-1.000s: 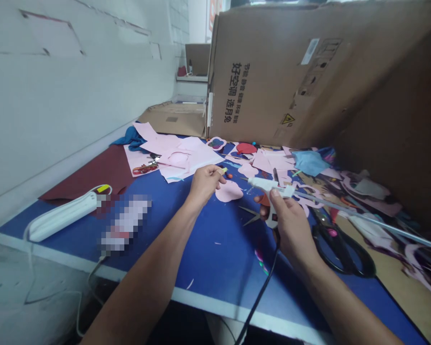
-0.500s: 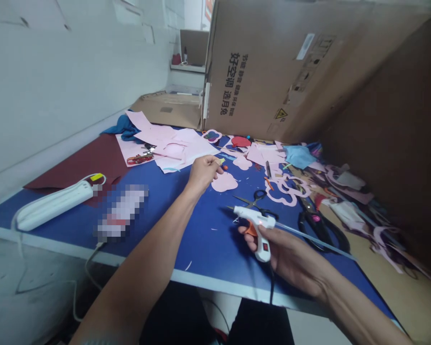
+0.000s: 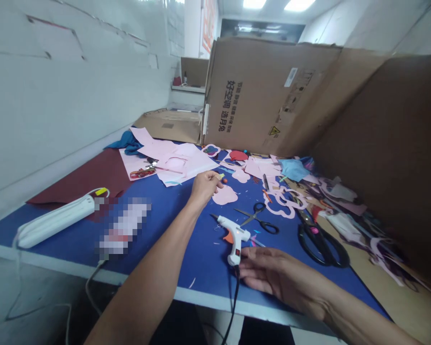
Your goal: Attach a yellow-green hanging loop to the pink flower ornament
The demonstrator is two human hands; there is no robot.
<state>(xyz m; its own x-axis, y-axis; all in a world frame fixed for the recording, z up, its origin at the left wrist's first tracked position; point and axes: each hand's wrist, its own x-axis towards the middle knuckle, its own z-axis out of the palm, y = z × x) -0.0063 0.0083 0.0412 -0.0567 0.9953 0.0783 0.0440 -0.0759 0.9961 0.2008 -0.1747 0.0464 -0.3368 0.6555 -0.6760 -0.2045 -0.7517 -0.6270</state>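
Observation:
My left hand [image 3: 205, 188] is closed in a pinch on a small yellow-green piece [image 3: 221, 176], too small to name surely. Just below its fingertips lies a pink petal-shaped cutout [image 3: 225, 195], with a small red-orange bead-like thing [image 3: 225, 181] beside them. The white hot glue gun [image 3: 234, 232], with an orange trigger, is on the blue table, its nozzle pointing left and away from me. My right hand [image 3: 267, 270] is open beside the gun's handle, fingers stretched out; whether the fingertips touch it I cannot tell. Behind the gun lie small black-handled scissors [image 3: 260, 218].
Large black-handled shears [image 3: 321, 242] lie to the right, near pink cutout frames [image 3: 285, 201]. Pink sheets [image 3: 175, 160] and a maroon sheet [image 3: 82, 177] cover the left back. A white power strip [image 3: 59, 220] lies left. A large cardboard box [image 3: 258, 100] stands behind.
My right hand has let go of the glue gun, which is now farther left, and the fingers have opened. My left hand keeps its pinch. The head view has tilted up.

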